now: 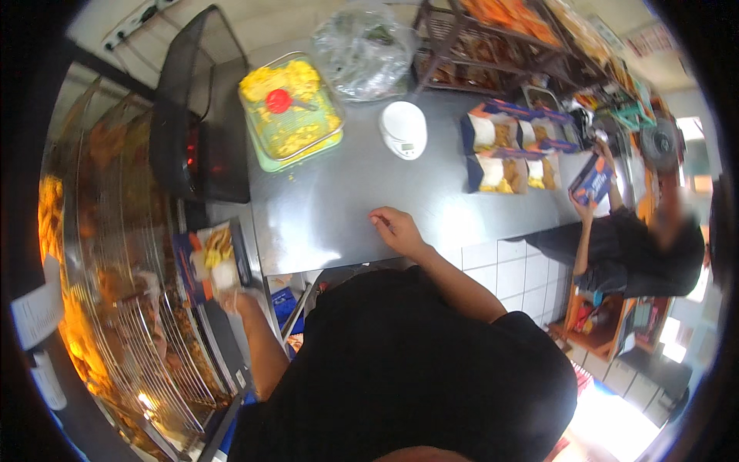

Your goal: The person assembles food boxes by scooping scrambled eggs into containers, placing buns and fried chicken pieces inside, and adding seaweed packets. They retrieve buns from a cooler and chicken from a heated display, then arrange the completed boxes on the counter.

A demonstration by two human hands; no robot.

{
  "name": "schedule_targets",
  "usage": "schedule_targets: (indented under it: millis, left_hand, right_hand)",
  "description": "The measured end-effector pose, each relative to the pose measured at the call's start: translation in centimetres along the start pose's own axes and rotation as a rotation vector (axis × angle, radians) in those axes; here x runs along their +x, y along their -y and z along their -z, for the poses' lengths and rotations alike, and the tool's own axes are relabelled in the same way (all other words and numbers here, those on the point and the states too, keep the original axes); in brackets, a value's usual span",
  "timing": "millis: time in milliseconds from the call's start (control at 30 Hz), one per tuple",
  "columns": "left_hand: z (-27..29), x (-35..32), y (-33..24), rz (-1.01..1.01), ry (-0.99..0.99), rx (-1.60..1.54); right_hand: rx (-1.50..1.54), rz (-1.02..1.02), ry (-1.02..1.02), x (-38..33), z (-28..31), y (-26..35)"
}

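Your left hand (237, 301) is clamped on the near edge of an open dark-blue-and-orange card meal box (183, 256), beside the wire-racked food cabinet (173, 350). Right hand (396, 229): fingers curled together over the grey steel counter (319, 204).

Plastic bag (366, 61), 1: contents indistinct. White scale (402, 127), 1: display too small to read. Left hand (240, 300), 1: fingers indistinct against food box (185, 258). Co-worker (639, 254), 1: head blurred. Brown rack (440, 42), 1: top cut off by upper edge.
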State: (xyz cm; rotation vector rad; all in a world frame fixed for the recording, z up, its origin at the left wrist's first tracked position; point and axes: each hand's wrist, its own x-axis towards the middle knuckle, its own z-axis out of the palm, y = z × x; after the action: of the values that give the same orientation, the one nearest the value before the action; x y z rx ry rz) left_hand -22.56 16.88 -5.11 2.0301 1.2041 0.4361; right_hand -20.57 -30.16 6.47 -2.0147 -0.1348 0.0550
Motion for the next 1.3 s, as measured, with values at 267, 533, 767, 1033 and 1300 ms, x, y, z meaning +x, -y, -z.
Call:
schedule_targets:
  millis: [267,533,767,1033,1300]
  left_hand:
    - [7.4,-11.9,-4.3,-0.105,0.059,-0.146]
    - [-0.8,-23.7,-14.9,-0.337,0.57,-0.137]
    - [-15.1,-32.3,-20.0,-0.499,0.717,-0.163]
    - [-9.7,-29.0,-20.8,-0.291,0.904,-0.099]
    - [-1.4,-23.3,-17.4,-0.194,0.592,-0.147]
  right_hand:
    - [0.073,-0.088,-0.225,-1.2,5.2,-4.1]
    - [0.059,-0.039,-0.248,-1.9,12.8,-5.1]
    - [0.021,0.173,-0.223,7.7,20.0,-0.9]
    - [-0.34,0.199,0.018,31.9,14.4,-0.4]
    - [-0.785,-0.138,0.018,44.0,10.9,-3.9]
